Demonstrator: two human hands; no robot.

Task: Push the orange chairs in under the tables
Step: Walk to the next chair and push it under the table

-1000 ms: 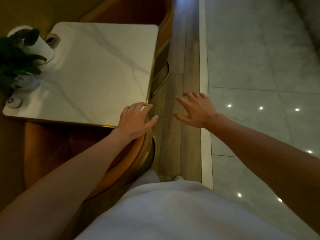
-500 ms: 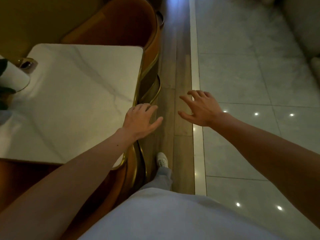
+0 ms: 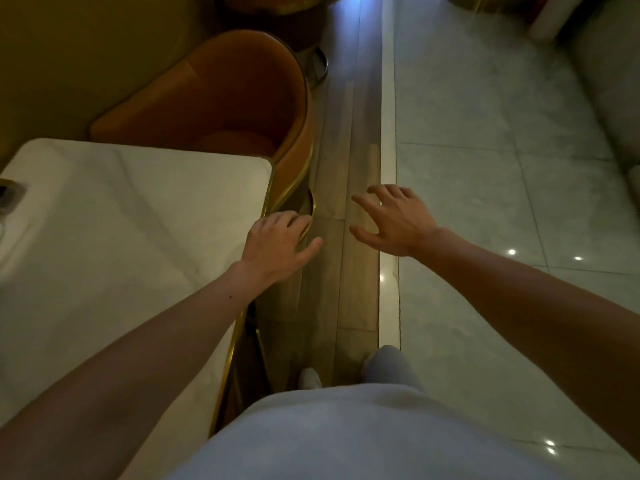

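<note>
Closest in, a pale shoe (image 3: 309, 377) is on the wood floor strip (image 3: 349, 168), right beside the white table (image 3: 121, 237). The left hand (image 3: 277, 244) is over the table's right edge, fingers loose, holding nothing. The right hand (image 3: 391, 220) is splayed above the strip, empty too. The orange chair (image 3: 221, 98) sits past the table's far edge (front hidden under the top), ahead of the left hand.
</note>
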